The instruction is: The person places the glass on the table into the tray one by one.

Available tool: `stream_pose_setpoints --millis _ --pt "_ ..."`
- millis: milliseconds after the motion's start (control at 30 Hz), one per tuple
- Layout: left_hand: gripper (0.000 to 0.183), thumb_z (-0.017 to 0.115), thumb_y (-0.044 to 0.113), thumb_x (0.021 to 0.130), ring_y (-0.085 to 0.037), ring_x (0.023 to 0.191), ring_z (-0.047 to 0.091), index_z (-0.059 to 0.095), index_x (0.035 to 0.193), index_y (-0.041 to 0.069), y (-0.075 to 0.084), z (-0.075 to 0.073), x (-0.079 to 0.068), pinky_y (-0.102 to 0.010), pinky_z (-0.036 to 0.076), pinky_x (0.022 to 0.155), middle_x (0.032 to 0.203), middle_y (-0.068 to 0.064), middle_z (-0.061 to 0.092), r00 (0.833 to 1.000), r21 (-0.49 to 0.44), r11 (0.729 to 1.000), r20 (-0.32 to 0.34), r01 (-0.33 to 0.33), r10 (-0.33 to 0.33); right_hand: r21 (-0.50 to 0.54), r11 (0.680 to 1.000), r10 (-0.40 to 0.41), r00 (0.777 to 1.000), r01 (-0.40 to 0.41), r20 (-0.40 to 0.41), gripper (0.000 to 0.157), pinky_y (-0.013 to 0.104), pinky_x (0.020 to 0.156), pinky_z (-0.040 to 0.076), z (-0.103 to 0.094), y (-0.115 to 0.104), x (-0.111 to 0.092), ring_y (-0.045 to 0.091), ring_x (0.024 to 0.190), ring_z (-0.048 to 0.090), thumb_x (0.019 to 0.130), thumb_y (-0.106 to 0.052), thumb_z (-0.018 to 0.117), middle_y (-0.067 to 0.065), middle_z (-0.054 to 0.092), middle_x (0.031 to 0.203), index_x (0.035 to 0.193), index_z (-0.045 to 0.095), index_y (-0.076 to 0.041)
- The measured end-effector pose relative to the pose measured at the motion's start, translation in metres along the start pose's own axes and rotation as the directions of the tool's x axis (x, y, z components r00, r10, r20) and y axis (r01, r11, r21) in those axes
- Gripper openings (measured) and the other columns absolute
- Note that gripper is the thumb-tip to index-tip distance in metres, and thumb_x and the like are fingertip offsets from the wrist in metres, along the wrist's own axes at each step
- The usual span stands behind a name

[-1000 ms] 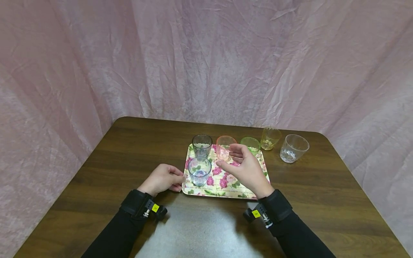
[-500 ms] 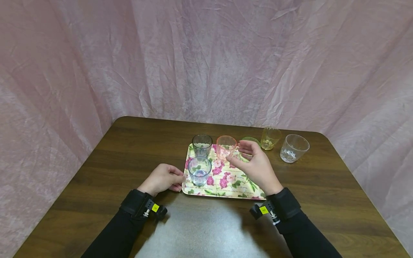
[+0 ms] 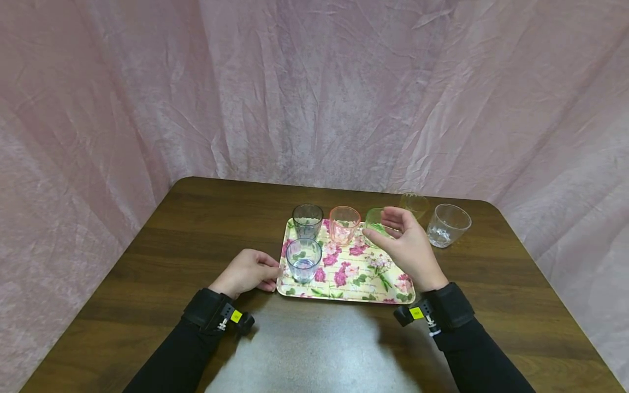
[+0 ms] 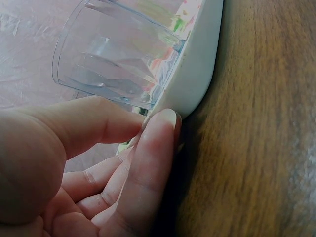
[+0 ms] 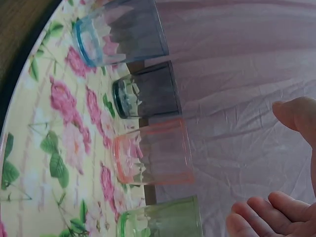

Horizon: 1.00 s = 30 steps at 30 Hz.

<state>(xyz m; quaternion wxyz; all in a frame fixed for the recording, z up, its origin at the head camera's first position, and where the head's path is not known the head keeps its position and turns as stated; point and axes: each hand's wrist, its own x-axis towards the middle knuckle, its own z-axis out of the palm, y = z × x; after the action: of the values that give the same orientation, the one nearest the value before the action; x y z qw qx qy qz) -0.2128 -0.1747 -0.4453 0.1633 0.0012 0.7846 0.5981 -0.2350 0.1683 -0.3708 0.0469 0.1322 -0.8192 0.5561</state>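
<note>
My left hand (image 3: 249, 273) pinches the left edge of a flowered tray (image 3: 344, 292) between thumb and finger, as the left wrist view shows up close. On the tray stand a bluish glass (image 3: 303, 263) near that hand, a dark grey glass (image 3: 308, 222) behind it, then a pink-orange glass (image 3: 344, 226) and a green glass (image 3: 373, 219) along the back. Over the tray's right side hovers my right hand (image 3: 411, 250), thumb and fingers spread apart with nothing held. It partly covers the green glass in the head view; in the right wrist view, a gap separates the fingers from the green glass (image 5: 168, 219).
Right of the tray, on the brown wooden table (image 3: 491, 295), stand a yellow glass (image 3: 415, 203), partly hidden by the right hand, and a clear glass (image 3: 447, 226). A pink curtain (image 3: 314, 98) hangs behind the table's far edge.
My right hand has moved rightward, from near the pink-orange glass to in front of the green and yellow ones. My left hand, the tray and the glasses have stayed put.
</note>
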Motion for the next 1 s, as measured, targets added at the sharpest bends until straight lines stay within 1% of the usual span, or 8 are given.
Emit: stream_pose_setpoints --millis 133,267,367,533,633,800,867,1000 --pt "0.013 0.071 0.0 0.09 -0.021 0.064 0.066 0.067 0.098 -0.009 0.0 0.0 0.0 -0.029 0.061 0.057 0.08 -0.015 0.069 1.0 0.005 1.0 -0.003 0.011 -0.011 -0.007 1.0 0.005 1.0 -0.005 -0.015 0.077 0.048 0.105 0.04 -0.004 0.0 -0.001 0.025 0.123 0.045 0.087 -0.033 0.079 0.014 0.046 0.136 0.143 0.038 0.001" --pt "0.013 0.072 0.0 0.09 -0.022 0.064 0.066 0.068 0.098 -0.009 0.001 0.0 0.0 -0.029 0.061 0.057 0.081 -0.015 0.069 1.0 0.006 1.0 -0.004 0.017 -0.017 -0.017 1.0 0.019 0.999 -0.019 -0.044 0.071 0.052 0.104 0.039 -0.009 -0.01 -0.004 0.03 0.123 0.044 0.09 -0.025 0.077 0.018 0.045 0.137 0.142 0.038 0.004" --pt "0.012 0.072 0.0 0.09 -0.022 0.064 0.066 0.068 0.098 -0.008 0.002 0.0 0.0 -0.03 0.061 0.057 0.08 -0.015 0.069 1.0 0.004 1.0 -0.008 0.022 -0.022 -0.021 0.999 0.026 0.998 -0.028 -0.064 0.071 0.053 0.104 0.039 -0.016 -0.008 -0.004 0.032 0.123 0.044 0.091 -0.023 0.076 0.019 0.045 0.138 0.143 0.037 0.004" --pt "0.012 0.072 0.001 0.09 -0.022 0.064 0.066 0.069 0.098 -0.007 0.002 0.0 0.001 -0.03 0.061 0.058 0.08 -0.015 0.069 0.999 0.001 0.999 -0.006 0.036 -0.036 -0.021 0.998 0.052 0.995 -0.054 -0.086 0.077 0.048 0.103 0.042 -0.029 0.011 0.0 0.029 0.124 0.045 0.09 -0.032 0.077 0.014 0.045 0.138 0.146 0.035 0.001" --pt "0.012 0.073 0.001 0.09 -0.022 0.063 0.066 0.069 0.098 -0.006 0.002 0.0 0.0 -0.03 0.061 0.058 0.08 -0.014 0.069 0.999 0.001 0.999 -0.006 0.046 -0.046 -0.022 0.997 0.07 0.993 -0.073 -0.098 0.079 0.046 0.103 0.043 -0.034 0.013 -0.001 0.026 0.123 0.046 0.089 -0.033 0.078 0.014 0.045 0.137 0.146 0.035 0.0" --pt "0.012 0.073 0.002 0.09 -0.021 0.063 0.066 0.069 0.098 -0.006 0.002 0.0 0.0 -0.03 0.061 0.057 0.079 -0.014 0.069 0.999 0.001 0.999 -0.004 0.047 -0.047 -0.041 0.995 0.081 0.989 -0.087 -0.126 0.079 0.044 0.103 0.044 -0.04 0.018 -0.004 0.026 0.123 0.047 0.088 -0.036 0.078 0.013 0.046 0.136 0.145 0.036 0.0" --pt "0.012 0.073 0.002 0.09 -0.021 0.063 0.066 0.069 0.098 -0.006 0.002 0.0 0.0 -0.03 0.061 0.057 0.079 -0.014 0.069 0.999 0.002 0.999 -0.004 0.046 -0.046 -0.046 0.994 0.089 0.987 -0.096 -0.133 0.08 0.042 0.102 0.044 -0.043 0.02 -0.004 0.027 0.123 0.047 0.088 -0.037 0.078 0.013 0.047 0.136 0.145 0.036 0.0" --pt "0.013 0.073 0.002 0.09 -0.021 0.063 0.066 0.069 0.098 -0.006 0.001 -0.001 0.0 -0.03 0.061 0.057 0.079 -0.014 0.069 0.999 0.0 0.999 -0.003 0.046 -0.046 -0.052 0.991 0.116 0.982 -0.125 -0.15 0.081 0.034 0.1 0.047 -0.049 0.025 -0.006 0.025 0.122 0.047 0.087 -0.039 0.078 0.011 0.047 0.135 0.145 0.036 0.0"
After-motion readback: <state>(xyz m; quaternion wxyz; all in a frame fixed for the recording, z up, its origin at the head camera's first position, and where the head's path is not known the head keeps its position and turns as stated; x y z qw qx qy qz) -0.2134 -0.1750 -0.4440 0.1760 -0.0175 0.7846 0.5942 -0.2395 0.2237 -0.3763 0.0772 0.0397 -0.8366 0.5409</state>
